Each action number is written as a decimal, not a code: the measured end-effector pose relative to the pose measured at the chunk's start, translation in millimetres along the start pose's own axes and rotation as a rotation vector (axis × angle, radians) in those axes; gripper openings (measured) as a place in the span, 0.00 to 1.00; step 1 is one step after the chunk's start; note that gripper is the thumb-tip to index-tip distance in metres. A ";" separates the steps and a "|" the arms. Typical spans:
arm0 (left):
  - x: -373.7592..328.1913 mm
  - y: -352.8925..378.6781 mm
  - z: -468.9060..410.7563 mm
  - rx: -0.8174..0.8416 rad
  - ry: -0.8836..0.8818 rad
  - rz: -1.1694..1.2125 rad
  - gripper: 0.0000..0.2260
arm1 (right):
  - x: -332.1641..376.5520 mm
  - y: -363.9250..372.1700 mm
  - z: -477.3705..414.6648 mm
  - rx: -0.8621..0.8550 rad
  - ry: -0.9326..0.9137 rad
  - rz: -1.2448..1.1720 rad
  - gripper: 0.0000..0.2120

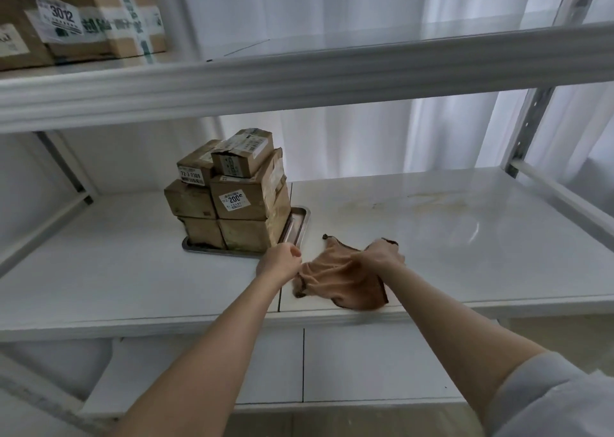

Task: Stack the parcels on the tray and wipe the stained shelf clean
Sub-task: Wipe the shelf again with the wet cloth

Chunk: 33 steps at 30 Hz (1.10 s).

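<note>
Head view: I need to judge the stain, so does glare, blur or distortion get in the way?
Head view: backlit by the bright curtain; glare sheens the shelf beside the faint brownish stain; wide-angle distortion bends the shelf edges; labels read slightly soft.

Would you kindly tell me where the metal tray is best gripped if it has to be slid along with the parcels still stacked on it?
Probably grip the tray by its bare right-hand end, coming from the right: the parcels cover everything else, leaving only that raised rim free. Slide rather than lift, since the stack is tall.
</note>
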<state>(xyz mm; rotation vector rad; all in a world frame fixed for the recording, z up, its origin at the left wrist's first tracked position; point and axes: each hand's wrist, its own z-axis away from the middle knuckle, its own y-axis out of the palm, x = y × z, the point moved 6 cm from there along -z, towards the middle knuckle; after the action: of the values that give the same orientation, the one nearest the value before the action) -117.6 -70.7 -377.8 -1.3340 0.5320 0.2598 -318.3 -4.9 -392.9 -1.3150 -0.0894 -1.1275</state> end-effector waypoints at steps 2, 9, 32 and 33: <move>1.7 4.1 -5.7 -0.049 0.076 -0.187 0.12 | 6.2 3.2 0.4 -0.103 -0.027 0.219 0.22; 1.2 27.7 -24.6 0.118 0.118 -0.517 0.24 | 30.3 -3.5 -20.6 -0.091 -0.149 0.277 0.16; 7.0 32.0 -60.4 0.216 -0.051 -0.492 0.19 | 25.7 50.4 -34.0 -0.002 -0.369 0.499 0.27; 8.1 29.7 -59.9 0.222 -0.043 -0.456 0.19 | 26.6 57.5 -35.9 0.011 -0.355 0.480 0.29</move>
<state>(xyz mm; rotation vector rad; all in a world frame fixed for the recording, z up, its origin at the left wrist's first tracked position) -137.8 -122.8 -415.5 -1.1930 0.2019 -0.1421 -284.1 -58.2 -428.8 -1.4191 -0.0370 -0.4830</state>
